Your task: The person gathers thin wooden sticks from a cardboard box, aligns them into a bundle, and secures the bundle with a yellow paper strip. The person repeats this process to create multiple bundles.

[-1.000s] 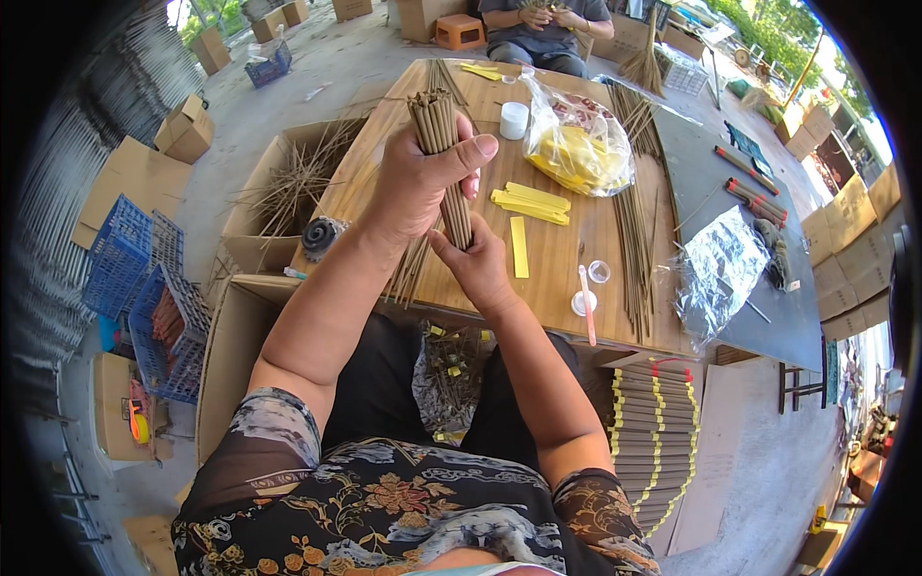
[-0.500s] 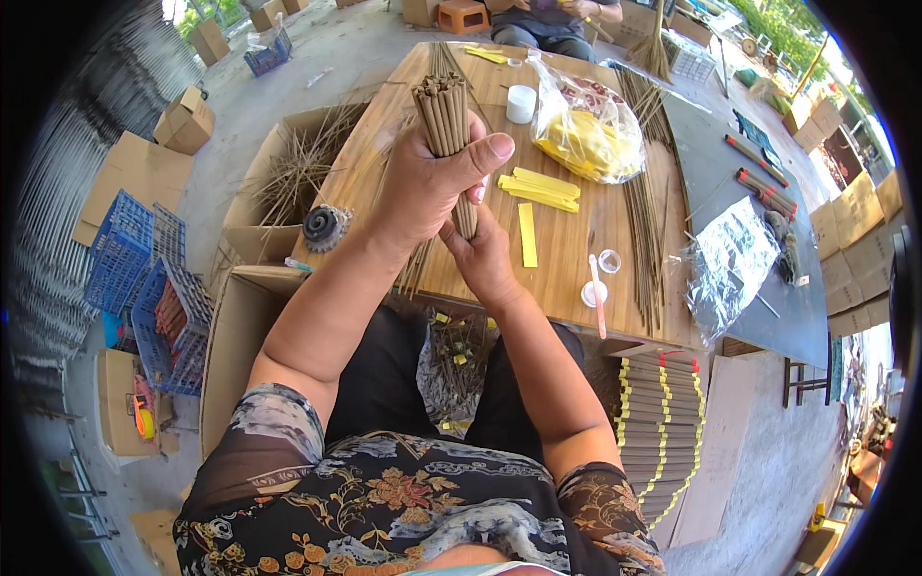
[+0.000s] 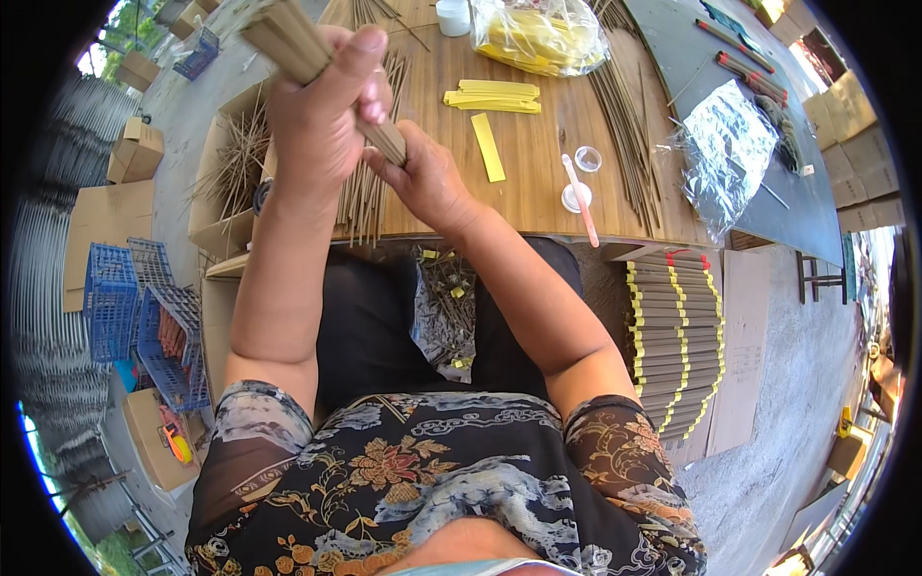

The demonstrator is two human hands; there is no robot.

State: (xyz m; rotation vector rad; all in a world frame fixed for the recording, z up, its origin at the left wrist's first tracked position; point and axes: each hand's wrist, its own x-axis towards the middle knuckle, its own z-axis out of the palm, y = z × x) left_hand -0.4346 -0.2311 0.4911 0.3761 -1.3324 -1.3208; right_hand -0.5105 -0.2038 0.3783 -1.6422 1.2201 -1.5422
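Note:
My left hand [image 3: 322,120] is wrapped around a thick bundle of brown incense sticks [image 3: 285,40], raised above the table's left side. The bundle tilts, its upper end toward the far left and slightly blurred. At its lower end, the thumb and fingers of my right hand [image 3: 429,180] close on the sticks. A single yellow paper strip [image 3: 488,147] lies to the right of my right hand, with a small pile of yellow strips [image 3: 492,96] just beyond. Loose sticks [image 3: 367,204] lie on the table beneath my hands.
On the wooden table [image 3: 528,206] are a pinkish stick-like tool [image 3: 588,216] across a white lid [image 3: 570,199], a clear bag of yellow strips [image 3: 538,43] and more loose sticks [image 3: 629,125]. Banded bundles [image 3: 677,336] stack at lower right. An open carton [image 3: 216,226] stands left.
The bundle has gone from nearly upright to a leftward tilt, and both hands appear farther left. My view has shifted, so the table sits higher in the picture. Both hands keep their hold.

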